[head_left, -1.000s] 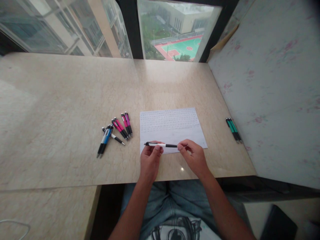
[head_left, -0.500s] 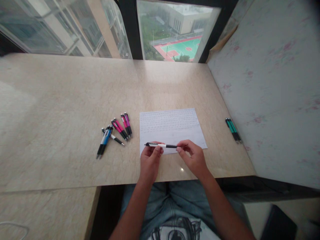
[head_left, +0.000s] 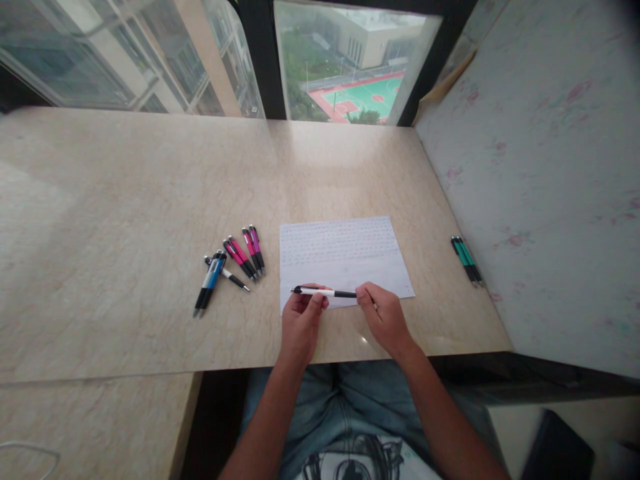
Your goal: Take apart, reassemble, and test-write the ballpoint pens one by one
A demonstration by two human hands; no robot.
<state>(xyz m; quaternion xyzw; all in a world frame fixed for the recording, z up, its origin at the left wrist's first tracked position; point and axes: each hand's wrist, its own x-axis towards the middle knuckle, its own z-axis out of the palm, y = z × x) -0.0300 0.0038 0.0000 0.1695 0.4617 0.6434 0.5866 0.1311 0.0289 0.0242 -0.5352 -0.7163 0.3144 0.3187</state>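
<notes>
A white pen (head_left: pixel 324 291) with a black grip lies level between my hands, above the lower edge of the handwritten paper (head_left: pixel 340 243). My left hand (head_left: pixel 303 320) is closed on its white barrel, thumb in front. The fingers of my right hand (head_left: pixel 383 312) close around the tip end at the black grip, so the tip itself is hidden. To the left of the paper lie pink pens (head_left: pixel 240 257), purple pens (head_left: pixel 254 248), blue pens (head_left: pixel 211 280) and another white pen (head_left: pixel 231 277), partly under the blue ones.
Two green pens (head_left: pixel 466 259) lie at the right, close by the flowered wall (head_left: pixel 540 167). The stone-patterned tabletop (head_left: pixel 150 180) runs back to the windows. A pale cable (head_left: pixel 35 448) rests at the lower left.
My right fingers have curled further round the tip end of the pen. The pen and both hands have shifted slightly right; the other pens stay put.
</notes>
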